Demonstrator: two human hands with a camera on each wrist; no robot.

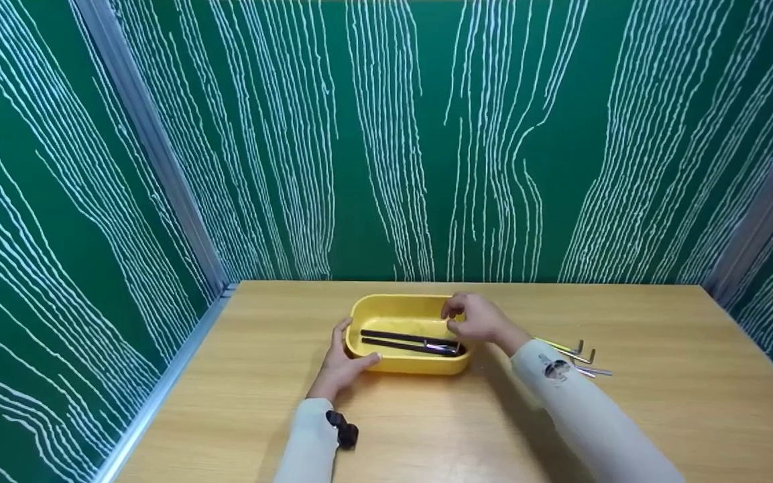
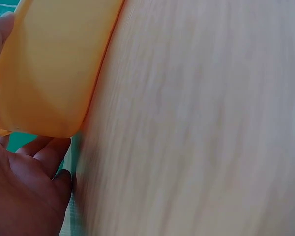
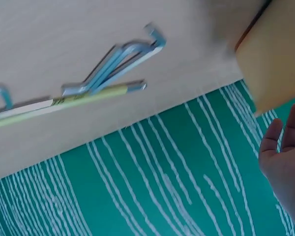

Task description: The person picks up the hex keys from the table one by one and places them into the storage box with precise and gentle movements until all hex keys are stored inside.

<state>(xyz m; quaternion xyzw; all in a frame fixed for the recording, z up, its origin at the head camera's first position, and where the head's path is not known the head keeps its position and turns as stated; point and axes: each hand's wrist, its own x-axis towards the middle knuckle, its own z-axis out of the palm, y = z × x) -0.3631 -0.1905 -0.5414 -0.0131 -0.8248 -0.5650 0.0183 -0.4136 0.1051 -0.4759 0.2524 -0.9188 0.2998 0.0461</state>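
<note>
A yellow plastic tub [image 1: 406,364] stands on the table. My left hand [image 1: 344,365] grips its left end, thumb on the front rim and fingers round the outer side; the left wrist view shows the hand [image 2: 32,189] against the tub wall [image 2: 59,64]. Two slim black rods [image 1: 393,341] lie inside, with a shiny silver piece [image 1: 440,347] by their right ends. My right hand [image 1: 480,316] is over the tub's right back corner, fingers loosely bent, with nothing visible between them. In the right wrist view the fingers [image 3: 270,140] are beside the tub [image 3: 275,59].
Several L-shaped hex keys [image 1: 580,355] lie on the wooden table [image 1: 259,376] right of the tub, partly behind the right forearm. Two have yellow-green sleeves [image 3: 88,98]. Green panels [image 1: 560,201] with white wavy lines rise behind and beside the table.
</note>
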